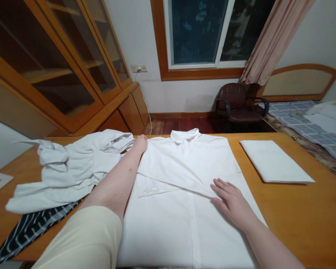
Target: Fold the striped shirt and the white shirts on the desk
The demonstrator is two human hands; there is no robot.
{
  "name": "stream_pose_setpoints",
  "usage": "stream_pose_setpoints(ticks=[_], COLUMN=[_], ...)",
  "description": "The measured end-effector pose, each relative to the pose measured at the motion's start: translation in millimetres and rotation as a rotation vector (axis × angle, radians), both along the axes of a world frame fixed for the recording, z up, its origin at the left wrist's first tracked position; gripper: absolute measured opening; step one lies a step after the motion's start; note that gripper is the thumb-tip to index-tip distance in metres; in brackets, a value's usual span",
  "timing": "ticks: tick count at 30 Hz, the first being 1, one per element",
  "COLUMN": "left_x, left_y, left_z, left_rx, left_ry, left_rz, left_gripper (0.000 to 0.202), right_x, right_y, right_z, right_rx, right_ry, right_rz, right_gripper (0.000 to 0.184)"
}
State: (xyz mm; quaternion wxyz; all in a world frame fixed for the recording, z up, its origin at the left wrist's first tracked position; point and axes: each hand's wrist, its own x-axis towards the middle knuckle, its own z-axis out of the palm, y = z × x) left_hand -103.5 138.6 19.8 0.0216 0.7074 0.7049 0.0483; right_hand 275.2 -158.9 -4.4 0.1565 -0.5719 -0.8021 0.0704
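Note:
A white collared shirt (168,231) lies spread out on the wooden table, its collar (184,135) at the far edge. One sleeve (159,186) is folded across the body of the shirt. My left hand (140,144) reaches to the shirt's far left shoulder, its fingers closed on the cloth there and partly hidden. My right hand (232,201) rests on the shirt's right half with fingers spread, near the tip of a crease that runs across the front.
Crumpled white garments (78,160) lie to the left, over a black-and-white striped cloth (42,220). A folded white cloth (274,160) lies on the table (299,220) at right. Beyond stand a chair (238,102), a bed (285,112) and a glass-door cabinet (100,87).

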Motion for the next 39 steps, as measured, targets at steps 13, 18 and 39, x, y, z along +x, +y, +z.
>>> stream_pose_setpoints(ticks=[13, 18, 39], left_x=[45.9, 28.5, 19.0], left_y=[-71.1, -59.7, -106.8], left_z=[-43.1, -39.3, -39.1], left_rx=[-0.057, -0.072, -0.075], left_ry=[0.045, 0.04, 0.049], left_rz=[-0.278, -0.127, -0.273], left_gripper=[0.065, 0.078, 0.066], right_x=[5.1, 10.7, 16.8], right_y=[5.1, 5.9, 8.1], right_z=[-21.3, -22.5, -25.5], right_rx=[0.009, -0.051, -0.131], right_ry=[-0.146, -0.134, -0.232], right_rz=[-0.253, -0.265, -0.377], right_gripper=[0.062, 0.065, 0.066])
